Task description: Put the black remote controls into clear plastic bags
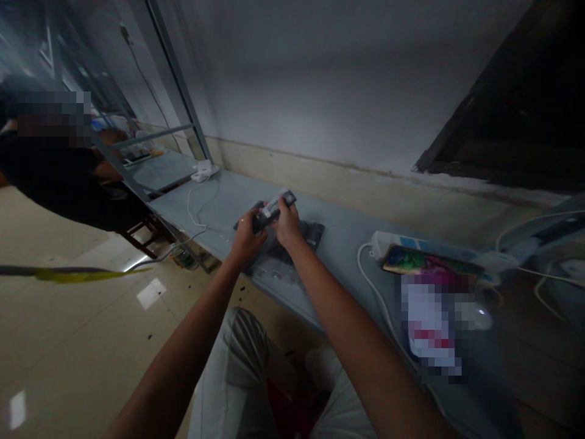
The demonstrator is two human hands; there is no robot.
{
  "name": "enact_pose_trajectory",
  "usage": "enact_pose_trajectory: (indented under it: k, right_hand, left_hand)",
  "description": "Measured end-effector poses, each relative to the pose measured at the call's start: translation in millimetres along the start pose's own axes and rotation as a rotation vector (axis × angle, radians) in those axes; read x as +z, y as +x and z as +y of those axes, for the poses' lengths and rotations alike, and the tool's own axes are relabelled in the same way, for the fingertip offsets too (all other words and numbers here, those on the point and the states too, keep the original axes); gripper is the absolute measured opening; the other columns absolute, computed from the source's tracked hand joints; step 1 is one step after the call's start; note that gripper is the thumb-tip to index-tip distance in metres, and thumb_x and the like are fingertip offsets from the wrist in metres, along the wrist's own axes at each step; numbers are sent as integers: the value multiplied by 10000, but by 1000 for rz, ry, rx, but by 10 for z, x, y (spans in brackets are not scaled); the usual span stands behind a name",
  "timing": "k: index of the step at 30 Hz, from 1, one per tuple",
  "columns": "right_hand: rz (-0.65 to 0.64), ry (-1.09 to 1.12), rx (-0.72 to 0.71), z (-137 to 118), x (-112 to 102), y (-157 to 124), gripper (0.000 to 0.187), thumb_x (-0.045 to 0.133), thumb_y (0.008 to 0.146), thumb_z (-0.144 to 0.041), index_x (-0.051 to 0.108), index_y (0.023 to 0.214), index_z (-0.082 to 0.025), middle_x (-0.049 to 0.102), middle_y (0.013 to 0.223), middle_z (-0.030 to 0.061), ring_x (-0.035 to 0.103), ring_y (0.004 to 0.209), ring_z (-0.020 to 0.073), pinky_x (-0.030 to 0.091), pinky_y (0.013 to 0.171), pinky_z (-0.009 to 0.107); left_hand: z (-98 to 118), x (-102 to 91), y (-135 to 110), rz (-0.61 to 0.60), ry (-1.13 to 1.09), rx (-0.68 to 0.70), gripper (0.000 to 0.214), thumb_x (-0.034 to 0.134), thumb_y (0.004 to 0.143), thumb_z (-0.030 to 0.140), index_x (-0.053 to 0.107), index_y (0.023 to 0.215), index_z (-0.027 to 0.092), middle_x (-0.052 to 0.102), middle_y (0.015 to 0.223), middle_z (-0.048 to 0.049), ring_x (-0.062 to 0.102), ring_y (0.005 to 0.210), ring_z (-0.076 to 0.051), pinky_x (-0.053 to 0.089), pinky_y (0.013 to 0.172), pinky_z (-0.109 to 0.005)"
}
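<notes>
Both hands hold a dark, narrow, block-shaped object [270,211] with a pale strip on its upper face, tilted above the grey tabletop. My left hand [248,235] grips its near left end, the thumb and fingers curled around it. Around the far right end my right hand [287,225] is closed. Blur and dim light keep me from telling its exact kind. Just beyond my right wrist lie more black pieces [314,234] on the table, partly hidden by my arm. Clear plastic [269,267] with small bits lies near the front edge, below the hands.
To the right, a phone with a colourful screen [427,261] leans on a white power strip [388,241], with cables around. A white plug adapter [204,171] sits on the table's far left. A co-worker in dark clothing [55,177] sits beyond the metal frame [176,79].
</notes>
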State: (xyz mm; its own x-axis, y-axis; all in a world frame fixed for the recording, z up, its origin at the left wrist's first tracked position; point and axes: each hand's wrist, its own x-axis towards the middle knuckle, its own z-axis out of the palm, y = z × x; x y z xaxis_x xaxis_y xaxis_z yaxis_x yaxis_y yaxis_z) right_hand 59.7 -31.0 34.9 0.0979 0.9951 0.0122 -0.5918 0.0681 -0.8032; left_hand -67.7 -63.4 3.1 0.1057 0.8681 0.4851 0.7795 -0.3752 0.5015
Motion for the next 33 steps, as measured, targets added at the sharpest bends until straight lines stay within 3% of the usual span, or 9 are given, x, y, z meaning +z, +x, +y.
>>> enact_pose_trajectory:
  k: [5, 10, 18, 28, 33]
  right_hand:
    - [-25, 24, 28, -110, 6, 44, 280, 486, 936, -495, 504, 1053, -242, 707, 821, 17, 725, 814, 177, 598, 756, 350]
    - [-98, -33, 32, -296, -18, 67, 353, 474, 938, -561, 551, 996, -222, 706, 861, 48, 724, 885, 216, 600, 801, 440]
    - [-115, -105, 61, -476, -136, 27, 288, 561, 876, -491, 593, 899, -206, 677, 840, 21, 676, 816, 183, 601, 805, 449]
    - [-112, -147, 35, -410, -13, -131, 138, 531, 837, -307, 597, 780, -200, 615, 754, -11, 630, 718, 159, 603, 750, 396]
    - [-68, -111, 53, -577, -99, -76, 195, 516, 900, -362, 608, 877, -192, 666, 790, 18, 657, 712, 169, 601, 776, 447]
  left_hand:
    - [2, 64, -69, 18, 222, -159, 509, 581, 818, 235, 486, 1314, 169, 612, 1288, -165, 544, 1239, -301, 418, 1054, -441]
    - [33, 37, -102, 40, 298, -210, 405, 571, 829, 273, 545, 1221, 171, 668, 1156, -161, 607, 1145, -311, 448, 973, -427]
    - [-97, 107, -103, 96, 246, -190, 384, 608, 802, 280, 593, 1172, 176, 696, 1037, -138, 656, 998, -296, 470, 836, -369]
    - [-119, 96, -125, 215, 161, -221, 221, 626, 794, 284, 584, 994, 200, 665, 908, -87, 629, 870, -246, 429, 737, -323]
    - [-125, 94, -111, 260, 152, -245, 231, 639, 779, 271, 571, 988, 201, 664, 903, -73, 623, 847, -239, 425, 732, -321]
